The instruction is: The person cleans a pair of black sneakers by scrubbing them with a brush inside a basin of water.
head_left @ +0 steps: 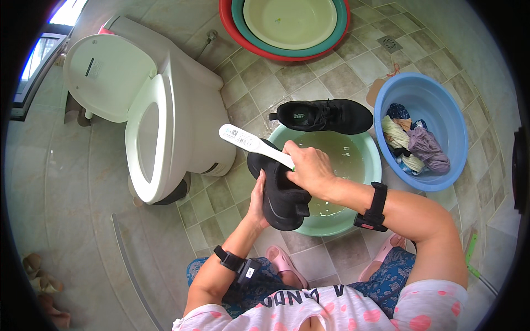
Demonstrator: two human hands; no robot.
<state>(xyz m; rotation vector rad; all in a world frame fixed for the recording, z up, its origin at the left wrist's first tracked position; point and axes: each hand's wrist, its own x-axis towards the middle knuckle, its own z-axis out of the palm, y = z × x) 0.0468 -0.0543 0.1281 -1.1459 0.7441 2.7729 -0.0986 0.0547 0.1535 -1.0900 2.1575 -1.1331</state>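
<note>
A black sneaker (279,204) is in my left hand (257,203), which grips its side above the left rim of a pale green basin (364,212). My right hand (312,168) is closed around a white-handled brush (245,140), whose handle points up and left across the shoe. Its bristles are hidden behind my hand and the shoe. Cloudy water (345,154) partly fills the basin. The other black sneaker (326,117), with laces, lies on its far rim, toe to the right.
A blue basin (461,149) of crumpled clothes (426,149) stands to the right. White, teal and red basins (346,16) are nested at the back. On the left is a toilet (187,121) with its lid raised. A floor drain (390,44) lies at the far right.
</note>
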